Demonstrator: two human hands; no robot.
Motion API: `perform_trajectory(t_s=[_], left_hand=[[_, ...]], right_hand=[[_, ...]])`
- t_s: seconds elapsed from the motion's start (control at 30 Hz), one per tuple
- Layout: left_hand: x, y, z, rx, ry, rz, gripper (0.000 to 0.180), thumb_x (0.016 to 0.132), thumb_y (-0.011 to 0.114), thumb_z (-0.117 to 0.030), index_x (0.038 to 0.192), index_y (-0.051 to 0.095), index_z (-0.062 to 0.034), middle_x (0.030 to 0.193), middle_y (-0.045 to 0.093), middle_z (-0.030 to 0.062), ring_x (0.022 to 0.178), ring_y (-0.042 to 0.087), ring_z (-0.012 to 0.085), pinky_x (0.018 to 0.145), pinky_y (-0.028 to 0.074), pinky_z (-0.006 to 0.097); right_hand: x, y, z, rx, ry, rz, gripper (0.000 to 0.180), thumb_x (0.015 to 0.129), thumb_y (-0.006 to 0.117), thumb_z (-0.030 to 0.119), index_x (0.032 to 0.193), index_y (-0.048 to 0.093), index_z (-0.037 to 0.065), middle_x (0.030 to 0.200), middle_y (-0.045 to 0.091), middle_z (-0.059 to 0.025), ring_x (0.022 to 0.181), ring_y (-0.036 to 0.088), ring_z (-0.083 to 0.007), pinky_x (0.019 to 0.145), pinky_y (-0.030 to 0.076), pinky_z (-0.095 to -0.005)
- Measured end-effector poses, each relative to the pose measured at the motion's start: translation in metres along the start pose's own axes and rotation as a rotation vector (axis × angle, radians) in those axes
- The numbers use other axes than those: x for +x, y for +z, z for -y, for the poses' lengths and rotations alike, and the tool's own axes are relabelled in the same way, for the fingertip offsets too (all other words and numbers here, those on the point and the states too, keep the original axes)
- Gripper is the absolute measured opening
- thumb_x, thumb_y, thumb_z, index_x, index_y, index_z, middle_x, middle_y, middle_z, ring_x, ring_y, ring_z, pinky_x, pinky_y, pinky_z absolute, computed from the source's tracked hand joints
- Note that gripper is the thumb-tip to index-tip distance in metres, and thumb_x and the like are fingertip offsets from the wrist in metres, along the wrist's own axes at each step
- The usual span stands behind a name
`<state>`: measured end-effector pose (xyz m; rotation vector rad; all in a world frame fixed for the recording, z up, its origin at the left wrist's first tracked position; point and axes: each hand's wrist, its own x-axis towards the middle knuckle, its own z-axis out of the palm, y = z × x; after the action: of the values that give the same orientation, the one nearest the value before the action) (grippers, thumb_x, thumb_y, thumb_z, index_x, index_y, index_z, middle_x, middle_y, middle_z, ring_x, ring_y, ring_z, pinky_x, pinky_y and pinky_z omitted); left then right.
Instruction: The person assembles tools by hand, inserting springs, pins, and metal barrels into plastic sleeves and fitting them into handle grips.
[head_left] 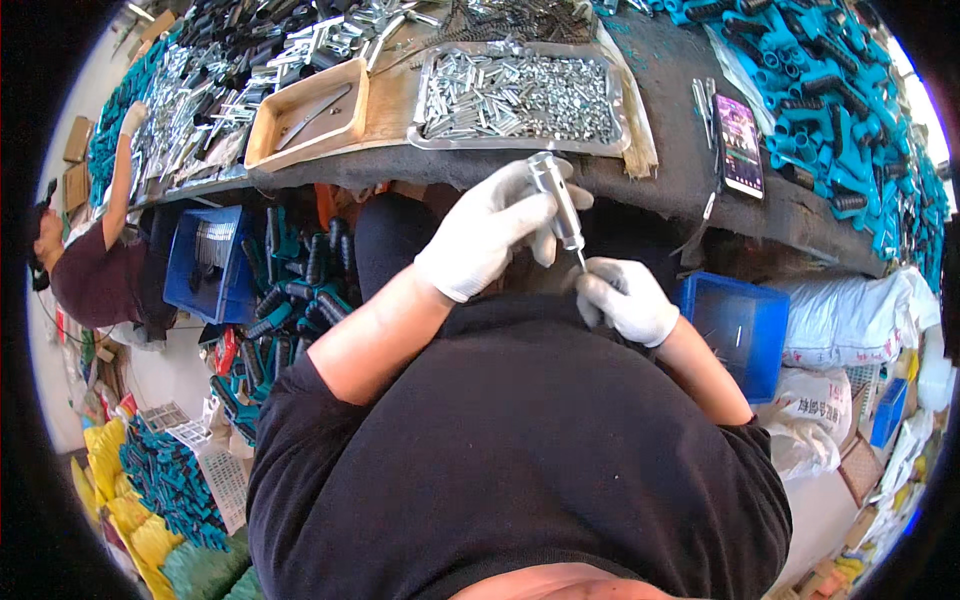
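Observation:
In a white glove, my left hand [500, 225] is closed around a shiny metal cylinder [558, 205], held tilted in front of my chest near the bench edge. My right hand [625, 300], also gloved in white, sits just below the cylinder's lower end with its fingers pinched together. A thin metal shaft [582, 262] runs from that end down to the right fingertips; whether it is a tool or part of the cylinder I cannot tell. Beyond my hands, a metal tray [418, 140] holds many small pins and nuts.
Left of the tray lies a wooden tray [262, 140] with a long metal strip. Teal handle parts [830, 110] are heaped at the right, near a phone [738, 145]. Blue bins [735, 330] stand below the bench on both sides. Another person [110, 245] works at the far left.

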<state>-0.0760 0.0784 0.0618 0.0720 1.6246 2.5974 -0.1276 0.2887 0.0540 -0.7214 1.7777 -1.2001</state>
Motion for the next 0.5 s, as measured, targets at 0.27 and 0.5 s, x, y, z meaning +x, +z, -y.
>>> perform_trajectory(t_s=[0.27, 0.5], left_hand=[[-0.008, 0.037, 0.01, 0.316, -0.046, -0.178, 0.054, 0.09, 0.061, -0.019, 0.132, 0.035, 0.0029, 0.104, 0.063, 0.0169, 0.075, 0.061, 0.0142, 0.063, 0.05, 0.024], [-0.014, 0.056, 0.033, 0.311, -0.083, -0.07, 0.064, 0.09, 0.057, -0.018, 0.142, 0.024, -0.0018, 0.102, 0.063, 0.0136, 0.083, 0.061, 0.0137, 0.073, 0.049, 0.026]], right_hand=[[-0.015, 0.017, -0.028, -0.127, -0.075, -0.25, 0.025, 0.093, 0.053, 0.023, 0.087, 0.061, 0.001, 0.066, 0.059, -0.011, 0.058, 0.058, -0.0171, 0.058, 0.046, -0.0298], [-0.031, 0.008, -0.04, 0.265, -0.067, -0.06, 0.036, 0.097, 0.046, 0.033, 0.092, 0.062, 0.002, 0.066, 0.061, -0.0037, 0.058, 0.056, -0.0115, 0.055, 0.043, -0.027]])
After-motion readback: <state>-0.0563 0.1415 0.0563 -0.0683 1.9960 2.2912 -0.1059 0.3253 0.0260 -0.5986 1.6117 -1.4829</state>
